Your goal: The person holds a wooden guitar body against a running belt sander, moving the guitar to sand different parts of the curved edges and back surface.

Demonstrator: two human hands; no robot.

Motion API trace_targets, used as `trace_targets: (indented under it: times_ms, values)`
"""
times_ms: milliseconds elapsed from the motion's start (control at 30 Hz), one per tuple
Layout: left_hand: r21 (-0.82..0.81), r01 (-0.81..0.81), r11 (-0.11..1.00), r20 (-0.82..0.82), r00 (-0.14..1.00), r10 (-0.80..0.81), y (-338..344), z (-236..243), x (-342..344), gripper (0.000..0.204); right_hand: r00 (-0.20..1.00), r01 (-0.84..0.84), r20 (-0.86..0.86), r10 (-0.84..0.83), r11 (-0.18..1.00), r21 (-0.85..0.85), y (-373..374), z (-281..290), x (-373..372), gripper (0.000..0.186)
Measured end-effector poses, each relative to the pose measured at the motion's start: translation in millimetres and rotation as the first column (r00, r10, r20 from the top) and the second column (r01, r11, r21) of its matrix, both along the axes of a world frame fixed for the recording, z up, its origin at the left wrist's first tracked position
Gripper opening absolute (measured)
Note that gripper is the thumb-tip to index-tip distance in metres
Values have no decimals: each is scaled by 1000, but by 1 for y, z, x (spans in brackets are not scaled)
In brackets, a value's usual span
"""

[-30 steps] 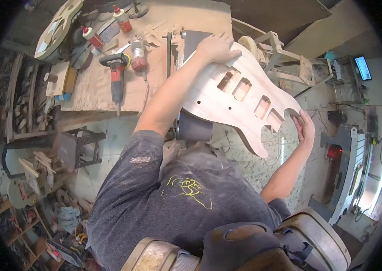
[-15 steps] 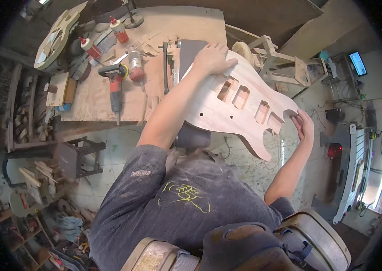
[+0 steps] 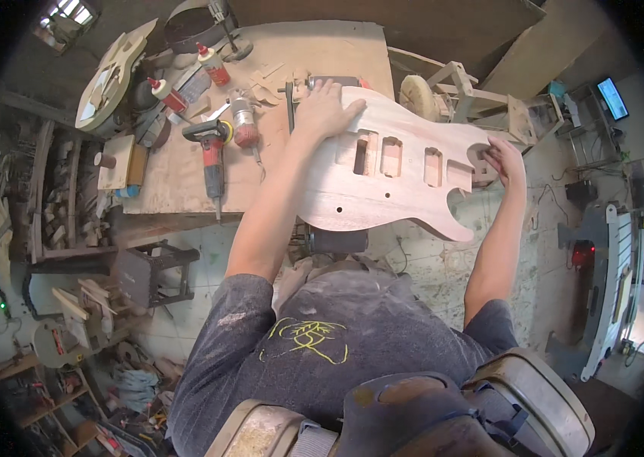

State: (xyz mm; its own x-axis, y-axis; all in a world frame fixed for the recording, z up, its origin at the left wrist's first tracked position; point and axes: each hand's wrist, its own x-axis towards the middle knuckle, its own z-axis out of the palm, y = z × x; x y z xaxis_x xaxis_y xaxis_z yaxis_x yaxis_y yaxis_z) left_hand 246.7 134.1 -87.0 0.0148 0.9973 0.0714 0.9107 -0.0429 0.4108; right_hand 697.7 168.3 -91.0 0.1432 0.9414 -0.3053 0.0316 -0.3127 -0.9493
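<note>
An unfinished pale wooden guitar body, with several routed cavities and two small holes, lies over a belt sander. Only the sander's dark roller ends show beyond the body's far and near edges; the belt between them is hidden. My left hand rests flat on the body's upper left part, fingers stretched out and thumb apart. At the right end, my right hand grips the upper horn, thumb and fingers curled around its tip.
On the wooden workbench to the left lie an angle grinder, a red-and-silver power tool and two glue bottles. Another guitar body stands behind them. A black stool stands at left; a wooden frame is beyond the bench.
The guitar body has turned counterclockwise and shifted left, covering the grey sanding belt that showed before. Both hands moved with it. The whole view has shifted slightly.
</note>
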Motion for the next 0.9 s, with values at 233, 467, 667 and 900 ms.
trace_targets:
  times_ms: [233, 467, 667, 900]
  values:
    - [26, -96, 995, -16, 995, 96, -1, -1, -49, 91, 845, -101, 535, -5, 981, 168, 56, -17, -65, 41]
    - [-131, -143, 981, 80, 985, 155, -26, 24, -98, 94, 668, -144, 742, -63, 967, 212, 77, -26, -139, 53]
    - [-381, -161, 910, 374, 874, 311, -51, 24, -150, 84, 665, -108, 740, -104, 966, 234, 65, -13, -199, 48]
    - [-164, -164, 973, 802, 552, 228, -87, -20, -228, 56, 549, -273, 819, -165, 891, 363, 72, -19, -270, 49]
